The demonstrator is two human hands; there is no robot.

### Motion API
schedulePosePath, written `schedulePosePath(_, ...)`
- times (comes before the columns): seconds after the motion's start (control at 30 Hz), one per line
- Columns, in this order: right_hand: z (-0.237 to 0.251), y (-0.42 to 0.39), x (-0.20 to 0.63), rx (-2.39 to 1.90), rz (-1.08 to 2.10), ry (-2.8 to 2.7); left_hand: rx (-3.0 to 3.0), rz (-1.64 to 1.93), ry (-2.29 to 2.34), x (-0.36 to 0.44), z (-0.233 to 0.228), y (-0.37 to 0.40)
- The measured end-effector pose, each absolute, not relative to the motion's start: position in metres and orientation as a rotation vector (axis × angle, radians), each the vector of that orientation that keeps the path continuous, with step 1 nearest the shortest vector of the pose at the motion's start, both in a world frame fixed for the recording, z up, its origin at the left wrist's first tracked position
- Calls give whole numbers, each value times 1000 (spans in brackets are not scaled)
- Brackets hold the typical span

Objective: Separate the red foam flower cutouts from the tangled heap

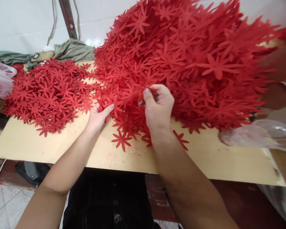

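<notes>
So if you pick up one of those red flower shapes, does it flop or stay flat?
Probably it bends a little: the red flower shape lying alone on the table looks thin and flat, with narrow petals. Likely very light, since the big heap stacks high without flattening. The petals seem apt to snag, judging by how they interlock where the right hand pinches.

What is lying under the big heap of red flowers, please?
The big heap rests on a tan table; loose flowers lie at its edge. Anything buried beneath it is covered.

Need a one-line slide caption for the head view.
Right hand pinches red flower-shaped cutouts at the big heap; left hand rests on its edge, smaller flat pile aside on the tan tabletop.
</notes>
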State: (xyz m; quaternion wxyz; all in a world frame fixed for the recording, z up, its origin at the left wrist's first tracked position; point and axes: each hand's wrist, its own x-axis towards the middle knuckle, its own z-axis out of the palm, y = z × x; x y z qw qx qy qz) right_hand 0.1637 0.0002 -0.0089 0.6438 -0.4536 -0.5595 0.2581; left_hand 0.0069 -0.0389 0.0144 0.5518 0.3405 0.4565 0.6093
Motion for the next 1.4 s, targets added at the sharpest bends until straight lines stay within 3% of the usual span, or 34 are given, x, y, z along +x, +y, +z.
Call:
schedulePosePath(0.2, -18, 7, 174, -1134, 399, -1348, 817, 1416, 1098, 6, 14, -39)
schedulePosePath(0.4, 9, -14, 166, -1148, 143, -1565, 811, 1391, 1052, 9, 16, -40)
schedulePosePath(0.67, 11, -30, 134, -981, 937, -1552, 834, 1390, 1071, 10, 11, -38)
schedulePosePath(0.8, 6, -23, 136, -924, 1064, -1390, 887, 1362, 1072, 11, 13, -40)
schedulePosePath(0.9, 2, -17, 143, -976, 933, -1346, 883, 1359, 1110, 11, 15, -41)
schedulePosePath(1.17, 8, -17, 159, -1152, 122, -1470, 826, 1372, 1116, 10, 13, -40)
schedulePosePath(1.4, 12, -34, 131, -975, 633, -1693, 748, 1415, 1042, 10, 9, -39)
